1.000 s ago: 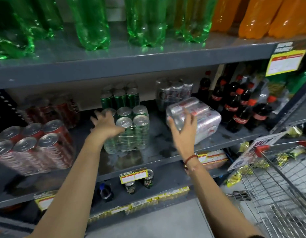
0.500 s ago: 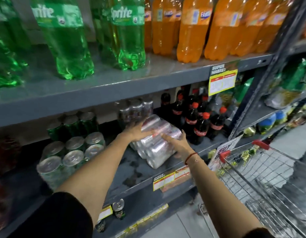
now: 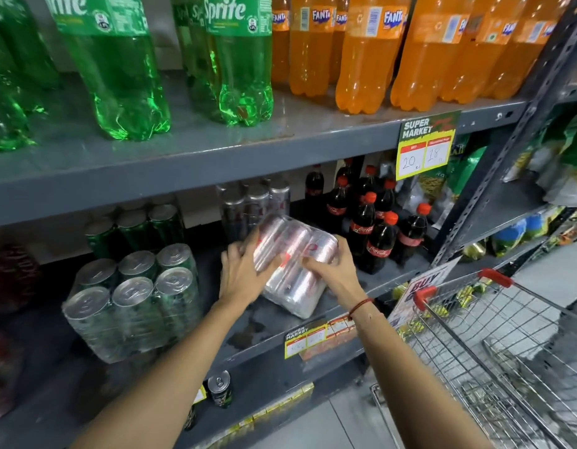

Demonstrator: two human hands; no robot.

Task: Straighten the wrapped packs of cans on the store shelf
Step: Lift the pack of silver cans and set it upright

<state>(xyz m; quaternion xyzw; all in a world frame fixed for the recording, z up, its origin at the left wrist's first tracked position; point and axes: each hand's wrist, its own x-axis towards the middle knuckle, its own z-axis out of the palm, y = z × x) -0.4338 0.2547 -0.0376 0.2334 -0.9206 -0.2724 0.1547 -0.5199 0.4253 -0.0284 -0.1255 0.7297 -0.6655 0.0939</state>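
Observation:
A shrink-wrapped pack of silver cans [image 3: 293,273] lies on its side, tilted, on the grey middle shelf [image 3: 274,328]. My left hand [image 3: 245,273] grips its left side and my right hand [image 3: 332,270] holds its right front edge. Behind it stands an upright silver-can pack [image 3: 251,205]. To the left, a wrapped pack of green cans [image 3: 131,303] stands upright near the shelf front, with another green pack [image 3: 135,228] behind it. Red can packs at the far left are blurred.
Cola bottles [image 3: 374,231] stand right beside the tilted pack. Sprite bottles [image 3: 125,79] and Fanta bottles [image 3: 365,53] fill the upper shelf. A wire shopping cart [image 3: 494,345] sits at the lower right. Loose cans [image 3: 219,387] stand on the bottom shelf. Price tags [image 3: 319,335] hang on the shelf edge.
My left hand left the green pack and moved right onto the silver pack. Both hands now hold it, and the view has shifted right and up.

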